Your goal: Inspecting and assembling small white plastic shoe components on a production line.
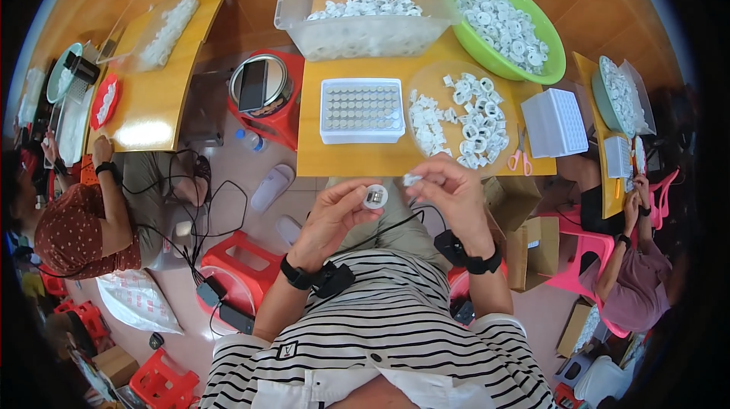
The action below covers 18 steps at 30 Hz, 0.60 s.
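My left hand (334, 217) pinches a round white plastic housing (376, 196) with shiny metal parts inside, its open face turned up. To its right, my right hand (453, 193) holds a small white plastic piece (411, 180) between thumb and fingertips, apart from the housing. Both hands are over my lap, just in front of the table edge. On the table beyond them lies a round clear tray (427, 80) with loose small white pieces on its left and white ring-shaped housings on its right. Left of it stands a white tray (361, 135) holding rows of round parts.
At the back are a clear bin (357, 42) and a green basin (559, 63), both holding white parts. Pink-handled scissors (520, 161) lie beside stacked white trays (553, 124). A phone (253, 84) rests on a tin over a red stool. Other people sit at both sides.
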### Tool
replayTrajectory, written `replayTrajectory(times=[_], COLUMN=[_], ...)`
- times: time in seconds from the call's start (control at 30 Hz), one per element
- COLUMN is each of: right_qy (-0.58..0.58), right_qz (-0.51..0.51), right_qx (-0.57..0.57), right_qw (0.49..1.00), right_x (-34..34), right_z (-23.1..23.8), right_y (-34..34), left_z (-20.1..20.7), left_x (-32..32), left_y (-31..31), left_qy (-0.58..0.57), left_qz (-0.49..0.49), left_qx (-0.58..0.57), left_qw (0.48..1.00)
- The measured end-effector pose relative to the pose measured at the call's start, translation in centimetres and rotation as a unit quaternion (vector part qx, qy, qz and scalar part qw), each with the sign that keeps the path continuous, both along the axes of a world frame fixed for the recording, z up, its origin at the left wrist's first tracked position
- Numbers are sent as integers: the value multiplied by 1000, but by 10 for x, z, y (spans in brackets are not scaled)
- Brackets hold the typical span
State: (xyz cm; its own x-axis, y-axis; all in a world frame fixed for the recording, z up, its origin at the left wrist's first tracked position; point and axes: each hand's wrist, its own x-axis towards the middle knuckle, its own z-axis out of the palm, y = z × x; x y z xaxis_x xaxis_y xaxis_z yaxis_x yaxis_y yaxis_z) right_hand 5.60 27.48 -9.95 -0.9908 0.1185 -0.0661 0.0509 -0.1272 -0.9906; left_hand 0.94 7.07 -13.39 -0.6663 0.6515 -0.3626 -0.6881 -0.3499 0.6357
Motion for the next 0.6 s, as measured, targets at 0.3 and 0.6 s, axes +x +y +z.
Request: replayTrajectory(times=[0.3,0.6], right_qy=[116,134], right_qz=[45,66], right_qx=[274,306], right_qw=[954,940], right_x=[1,-2], right_z=[14,15], right_y=[-38,-33], left_z=[1,-1], left_x=[5,7], left_y=[3,4], left_qy=[1,2], left_qz=[13,24], left_qx=[0,-2], left_qw=[1000,1000])
